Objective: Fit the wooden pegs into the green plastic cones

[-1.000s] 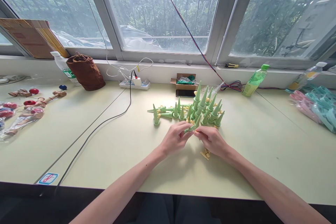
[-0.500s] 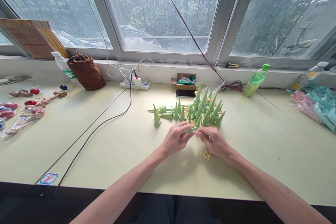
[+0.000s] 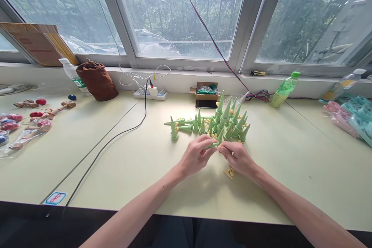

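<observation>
My left hand (image 3: 197, 155) is closed around a green cone-shaped plastic piece (image 3: 213, 145), held sideways just above the table. Fingertips of my right hand (image 3: 236, 157) pinch together at that piece's right end; whatever they grip is too small and covered to make out. Several more green pointed cones (image 3: 225, 115) with small yellow parts stand in a cluster right behind my hands, and a few lie on their sides to the left. Below my right hand, a little pile of yellow plastic pieces (image 3: 229, 172) rests on the table.
Behind the cones are a dark phone (image 3: 207, 104) and a small open carton (image 3: 205, 95). A black cable (image 3: 116, 133) runs from the power strip (image 3: 136, 94) across the table. Wooden toys (image 3: 62, 107) lie left; a green-capped bottle (image 3: 284, 90) and pastel plastic items (image 3: 359, 114) are right.
The view has shifted very slightly. Both hands stay together at the same green piece, with barely any visible movement.
</observation>
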`<state>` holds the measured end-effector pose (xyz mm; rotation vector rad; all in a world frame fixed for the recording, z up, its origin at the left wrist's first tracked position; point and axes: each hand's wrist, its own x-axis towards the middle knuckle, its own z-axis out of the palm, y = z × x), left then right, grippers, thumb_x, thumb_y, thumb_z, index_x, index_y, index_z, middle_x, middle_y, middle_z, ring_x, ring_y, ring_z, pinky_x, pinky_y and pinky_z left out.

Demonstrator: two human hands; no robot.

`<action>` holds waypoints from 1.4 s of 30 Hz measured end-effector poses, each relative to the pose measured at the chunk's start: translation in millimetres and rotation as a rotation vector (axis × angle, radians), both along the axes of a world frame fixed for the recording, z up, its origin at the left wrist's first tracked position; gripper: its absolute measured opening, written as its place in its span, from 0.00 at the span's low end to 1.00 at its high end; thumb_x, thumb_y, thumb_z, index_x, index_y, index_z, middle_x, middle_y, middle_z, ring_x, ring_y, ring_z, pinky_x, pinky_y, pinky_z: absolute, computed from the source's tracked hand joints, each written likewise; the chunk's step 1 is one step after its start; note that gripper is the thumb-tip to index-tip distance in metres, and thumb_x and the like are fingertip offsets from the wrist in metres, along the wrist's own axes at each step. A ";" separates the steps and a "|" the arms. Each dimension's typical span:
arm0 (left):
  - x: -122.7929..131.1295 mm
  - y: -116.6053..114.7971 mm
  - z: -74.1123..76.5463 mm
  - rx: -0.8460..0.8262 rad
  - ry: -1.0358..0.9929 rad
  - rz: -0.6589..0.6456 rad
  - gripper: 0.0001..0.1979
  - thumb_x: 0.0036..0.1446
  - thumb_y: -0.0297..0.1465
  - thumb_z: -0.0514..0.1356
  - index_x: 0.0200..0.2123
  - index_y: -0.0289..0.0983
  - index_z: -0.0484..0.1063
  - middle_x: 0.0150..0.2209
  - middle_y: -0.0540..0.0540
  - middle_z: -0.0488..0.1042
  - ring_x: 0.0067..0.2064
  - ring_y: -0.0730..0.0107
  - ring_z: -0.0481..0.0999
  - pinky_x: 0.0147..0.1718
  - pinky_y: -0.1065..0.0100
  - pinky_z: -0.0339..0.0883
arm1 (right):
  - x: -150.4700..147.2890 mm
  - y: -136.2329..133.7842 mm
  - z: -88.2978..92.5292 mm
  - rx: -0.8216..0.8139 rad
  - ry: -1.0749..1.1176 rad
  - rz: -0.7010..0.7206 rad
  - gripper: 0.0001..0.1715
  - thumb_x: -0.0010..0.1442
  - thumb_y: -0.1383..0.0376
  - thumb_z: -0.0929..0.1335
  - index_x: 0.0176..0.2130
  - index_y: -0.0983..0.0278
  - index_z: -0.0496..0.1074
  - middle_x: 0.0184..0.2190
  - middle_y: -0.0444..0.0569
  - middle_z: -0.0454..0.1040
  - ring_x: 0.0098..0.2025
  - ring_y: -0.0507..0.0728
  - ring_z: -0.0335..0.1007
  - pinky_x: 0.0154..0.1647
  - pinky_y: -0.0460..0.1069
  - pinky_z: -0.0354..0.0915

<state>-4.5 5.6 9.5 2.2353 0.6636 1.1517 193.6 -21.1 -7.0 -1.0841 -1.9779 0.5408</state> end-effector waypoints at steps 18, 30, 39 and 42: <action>-7.5 0.8 12.3 0.045 0.016 0.222 0.07 0.65 0.32 0.58 0.34 0.36 0.69 0.36 0.45 0.74 0.24 0.79 0.64 0.23 0.73 0.63 | -0.5 -0.1 -3.4 0.044 0.024 -0.077 0.27 0.72 0.56 0.57 0.24 0.63 0.64 0.16 0.41 0.57 0.19 0.50 0.52 0.23 0.46 0.53; -67.3 37.1 75.5 0.149 -0.058 0.767 0.10 0.62 0.37 0.60 0.40 0.37 0.77 0.33 0.48 0.78 0.32 0.73 0.77 0.26 0.76 0.70 | -1.6 -2.6 -6.7 0.031 -0.059 0.003 0.25 0.72 0.60 0.57 0.23 0.63 0.61 0.18 0.41 0.56 0.20 0.50 0.53 0.24 0.46 0.52; -80.5 48.6 55.4 0.015 0.043 0.743 0.10 0.61 0.37 0.60 0.39 0.38 0.77 0.32 0.48 0.79 0.31 0.72 0.76 0.25 0.76 0.69 | -2.0 -1.2 -6.1 0.011 -0.063 0.013 0.25 0.72 0.61 0.57 0.23 0.63 0.60 0.18 0.40 0.55 0.20 0.49 0.52 0.25 0.46 0.51; -80.3 49.0 51.2 -0.004 0.100 0.725 0.10 0.61 0.37 0.60 0.38 0.39 0.77 0.33 0.49 0.79 0.28 0.74 0.74 0.24 0.76 0.68 | -1.6 -1.1 -6.4 0.003 -0.065 0.011 0.25 0.72 0.61 0.57 0.23 0.63 0.59 0.18 0.40 0.55 0.21 0.49 0.52 0.25 0.46 0.51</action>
